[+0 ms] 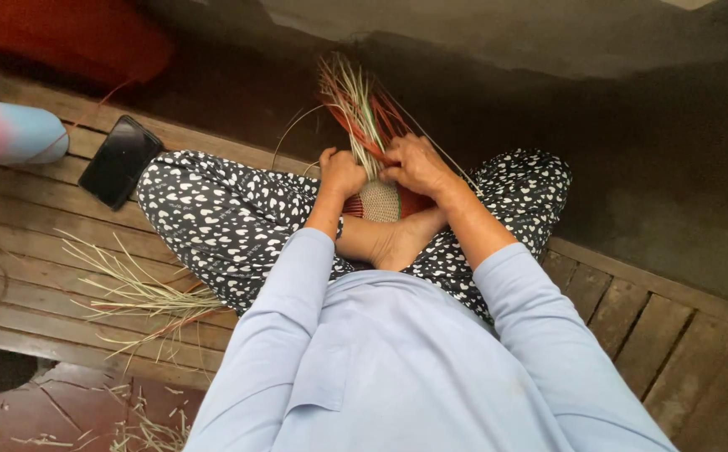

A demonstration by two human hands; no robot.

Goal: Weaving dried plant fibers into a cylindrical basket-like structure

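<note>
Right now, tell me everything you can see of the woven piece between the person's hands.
The small woven piece looks like tightly plaited pale straw, rounded at the bottom, with red and green strands along its edge. Long loose pale, red and green strips fan upward from it, unwoven. It sits in the lap above the crossed feet. The left hand and right hand both grip it where the strips begin.

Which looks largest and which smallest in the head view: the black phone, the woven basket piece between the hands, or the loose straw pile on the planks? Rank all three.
1. Loose straw pile, spreading widest.
2. Black phone.
3. Woven basket piece, partly hidden by the left hand and right hand, so its rank against the phone is unsure.
</note>
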